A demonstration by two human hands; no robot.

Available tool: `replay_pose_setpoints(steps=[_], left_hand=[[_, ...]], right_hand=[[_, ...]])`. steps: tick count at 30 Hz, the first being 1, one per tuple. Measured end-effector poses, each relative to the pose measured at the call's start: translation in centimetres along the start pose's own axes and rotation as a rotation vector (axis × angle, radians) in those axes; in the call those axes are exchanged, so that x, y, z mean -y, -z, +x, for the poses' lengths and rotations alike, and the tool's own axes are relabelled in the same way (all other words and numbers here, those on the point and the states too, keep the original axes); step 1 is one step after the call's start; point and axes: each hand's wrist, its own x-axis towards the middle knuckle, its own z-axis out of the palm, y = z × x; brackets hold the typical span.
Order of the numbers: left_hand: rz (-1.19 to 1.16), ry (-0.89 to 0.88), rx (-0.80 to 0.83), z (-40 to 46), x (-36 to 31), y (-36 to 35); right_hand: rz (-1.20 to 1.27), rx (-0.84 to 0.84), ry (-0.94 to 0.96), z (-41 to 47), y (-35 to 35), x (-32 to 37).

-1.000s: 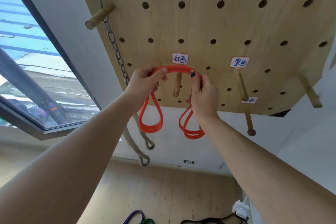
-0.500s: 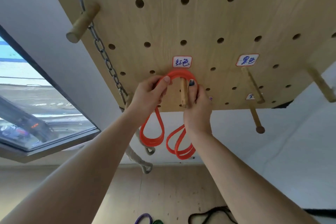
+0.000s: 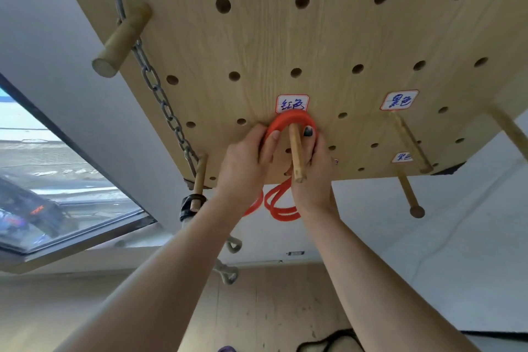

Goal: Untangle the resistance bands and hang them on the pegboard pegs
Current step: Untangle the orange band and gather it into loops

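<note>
The resistance band (image 3: 294,118) is a bright orange-red all over, plain, with no pattern; the pegboard (image 3: 328,37) is pale honey-coloured wood with fine grain streaks and a regular grid of dark round holes; the peg (image 3: 296,156) under the band is light tan wood; the label (image 3: 293,103) above it is white with a red border and blue handwriting; a second label (image 3: 399,100) to the right has the same colours; the chain (image 3: 160,94) is dull grey metal; one thumbnail (image 3: 308,131) on the right hand (image 3: 313,177) is painted dark navy with a paler tip; the wall (image 3: 428,223) is white; the floor (image 3: 271,308) is light wood.
</note>
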Motion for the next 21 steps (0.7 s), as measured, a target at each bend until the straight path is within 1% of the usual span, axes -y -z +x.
replay_pose_setpoints(steps=[3, 5, 7, 10, 11, 12, 14, 15, 16, 18, 21], left_hand=[[0.307, 0.002, -0.077, -0.3, -0.6, -0.9], [0.481, -0.094, -0.183, -0.6, -0.9, -1.0], [0.567, -0.154, -0.266, -0.9, -1.1, -0.5], [0.588, -0.114, -0.328, -0.9, -1.7, 0.5], [0.572, -0.126, -0.338, -0.9, -2.2, 0.8], [0.547, -0.162, -0.324, -0.9, -2.8, 1.1], [0.481, -0.249, -0.191, -0.9, -3.9, 1.5], [0.479, -0.3, -0.122, -0.8, -4.1, 1.6], [0.507, -0.364, -0.089, -0.5, -4.1, 1.6], [0.553, -0.461, -0.081, 0.1, -3.7, 1.7], [0.593, -0.55, -0.171, 1.1, -3.1, 1.7]], right_hand=[[-0.017, 0.009, 0.003, 0.0, 0.1, -0.1], [0.019, 0.026, -0.033, 0.2, 0.1, 0.2], [0.06, 0.018, -0.088, 0.3, 0.2, 0.5], [0.063, -0.019, -0.12, 0.1, 0.3, 0.8], [0.062, -0.024, -0.119, 0.0, 0.3, 0.7], [0.061, -0.028, -0.109, -0.2, 0.4, 0.8], [0.072, -0.03, -0.078, -0.4, 0.4, 0.8], [0.077, -0.027, -0.076, -0.4, 0.5, 0.7], [0.082, -0.025, -0.084, -0.5, 0.5, 0.7], [0.063, -0.03, -0.099, -0.5, 0.7, 0.8], [-0.044, -0.051, -0.041, -0.7, 1.3, 0.7]])
